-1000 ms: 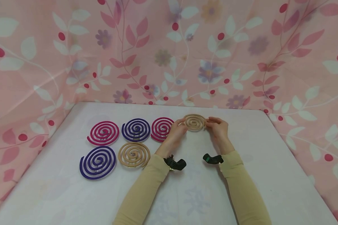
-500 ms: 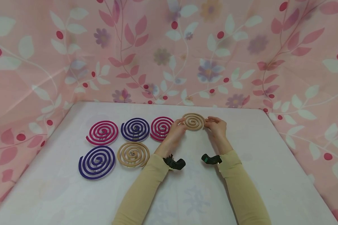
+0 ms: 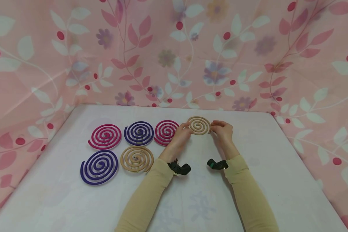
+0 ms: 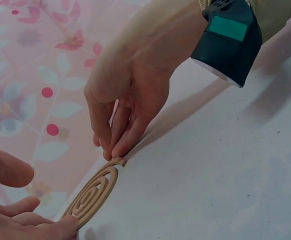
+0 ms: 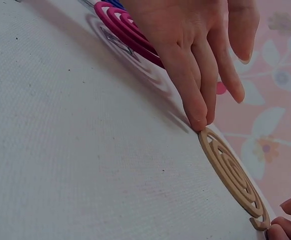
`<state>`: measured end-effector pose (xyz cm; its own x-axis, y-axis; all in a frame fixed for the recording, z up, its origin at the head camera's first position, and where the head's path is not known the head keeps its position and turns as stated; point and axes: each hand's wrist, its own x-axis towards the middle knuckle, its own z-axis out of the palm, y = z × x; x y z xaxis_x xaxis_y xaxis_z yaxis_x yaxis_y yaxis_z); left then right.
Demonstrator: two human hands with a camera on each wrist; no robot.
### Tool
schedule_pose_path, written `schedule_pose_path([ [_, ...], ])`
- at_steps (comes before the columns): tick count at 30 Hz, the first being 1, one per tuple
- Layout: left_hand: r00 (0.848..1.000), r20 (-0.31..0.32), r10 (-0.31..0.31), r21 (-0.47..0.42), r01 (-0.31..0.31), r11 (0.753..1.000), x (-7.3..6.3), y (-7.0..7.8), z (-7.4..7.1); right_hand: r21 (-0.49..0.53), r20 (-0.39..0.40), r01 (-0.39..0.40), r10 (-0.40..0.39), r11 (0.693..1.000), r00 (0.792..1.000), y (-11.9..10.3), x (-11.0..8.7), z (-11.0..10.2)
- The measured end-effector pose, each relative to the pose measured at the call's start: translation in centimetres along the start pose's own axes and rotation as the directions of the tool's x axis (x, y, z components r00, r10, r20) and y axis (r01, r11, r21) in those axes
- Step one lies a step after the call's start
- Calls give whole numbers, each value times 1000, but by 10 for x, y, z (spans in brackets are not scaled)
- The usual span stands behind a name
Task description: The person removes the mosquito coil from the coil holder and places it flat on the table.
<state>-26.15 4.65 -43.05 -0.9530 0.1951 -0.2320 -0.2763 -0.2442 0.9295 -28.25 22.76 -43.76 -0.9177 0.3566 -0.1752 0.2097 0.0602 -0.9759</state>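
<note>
A tan mosquito coil [image 3: 198, 125] is held flat at the back of the table, between my two hands. On its left edge, the left hand [image 3: 179, 137] pinches the rim with its fingertips; the other fingers stand out free, as the right wrist view shows. Opposite, fingertips of the right hand [image 3: 224, 131] grip the outer end of the spiral [image 4: 120, 162]. Directly left of my left hand is a magenta coil [image 3: 163, 141], partly covered by that hand in the head view. In the right wrist view the held coil [image 5: 230, 172] appears close over the white surface.
Further left are another magenta coil [image 3: 105, 148], a purple coil [image 3: 139, 145], a lower purple coil [image 3: 90, 183] and a second tan coil [image 3: 122, 158], with small metal stands visible under them. A flowered pink curtain [image 3: 168, 58] rises behind the white table [image 3: 278, 180].
Both hands and the tan coil have shifted only slightly, and the coil's outer end has turned a little. The whole scene drifts slightly left with the head. The other coils stay put.
</note>
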Motion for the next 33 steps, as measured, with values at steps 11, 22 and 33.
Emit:
schedule_pose_path([
  [11, 999, 40, -7, 45, 5, 999, 0, -1, -1, 2, -2, -5, 5, 1000, 1000, -1, 0, 0],
  [22, 997, 69, -39, 83, 33, 996, 0, -2, -5, -22, -2, 5, -5, 1000, 1000, -1, -2, 1],
  [33, 993, 91, -72, 121, 60, 991, 0, -3, -7, -10, 5, -1, 1, 1000, 1000, -2, -4, 4],
])
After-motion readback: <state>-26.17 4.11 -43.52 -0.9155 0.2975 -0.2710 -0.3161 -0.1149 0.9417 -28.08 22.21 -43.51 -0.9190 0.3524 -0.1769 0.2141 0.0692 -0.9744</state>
